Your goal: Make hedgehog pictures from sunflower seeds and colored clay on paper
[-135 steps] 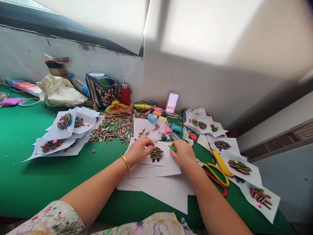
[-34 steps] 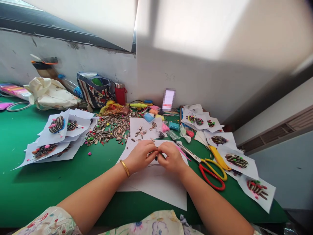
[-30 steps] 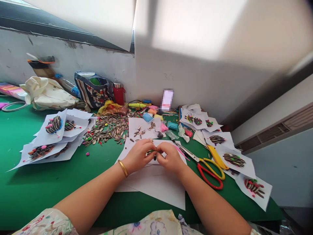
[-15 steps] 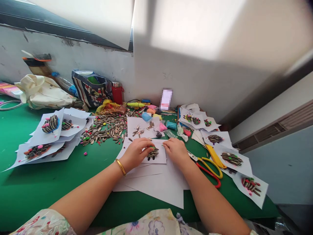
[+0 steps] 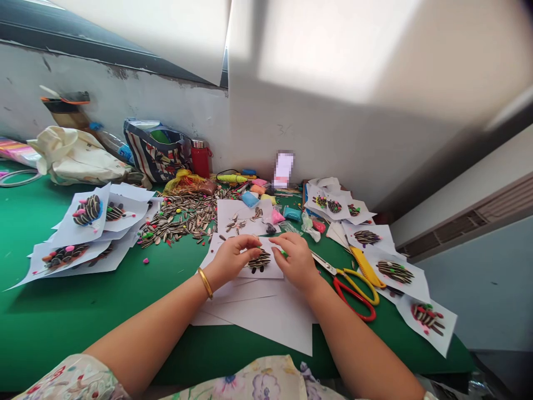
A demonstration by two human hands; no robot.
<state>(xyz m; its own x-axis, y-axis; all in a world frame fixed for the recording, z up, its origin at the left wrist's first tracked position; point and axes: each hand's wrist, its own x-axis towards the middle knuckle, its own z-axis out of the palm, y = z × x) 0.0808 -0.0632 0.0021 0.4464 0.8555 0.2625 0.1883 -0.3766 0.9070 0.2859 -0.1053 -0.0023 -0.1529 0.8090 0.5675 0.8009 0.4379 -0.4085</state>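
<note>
A small white card [image 5: 272,271] bears a hedgehog-like shape of sunflower seeds [image 5: 260,260] with dark feet along its lower edge. At the card's left side, my left hand [image 5: 236,256] hovers with thumb and index finger curved and a gap between them; nothing shows in it. My right hand [image 5: 296,262] is at the card's right side, its fingers bent around a bit of green clay [image 5: 284,253]. The fingers partly hide the top of the seed shape. Beneath the card lie several white sheets [image 5: 275,316].
Scissors [image 5: 353,289] and a yellow cutter [image 5: 367,266] lie right of my right hand. Finished seed cards sit in stacks at left [image 5: 89,239] and right [image 5: 395,270]. Loose sunflower seeds [image 5: 183,219] and clay packets [image 5: 292,213] are behind, near a red flask [image 5: 200,158].
The green clay was at my left fingertips and now shows in my right hand. My right fingers have moved left and curled; my left thumb and index finger have parted.
</note>
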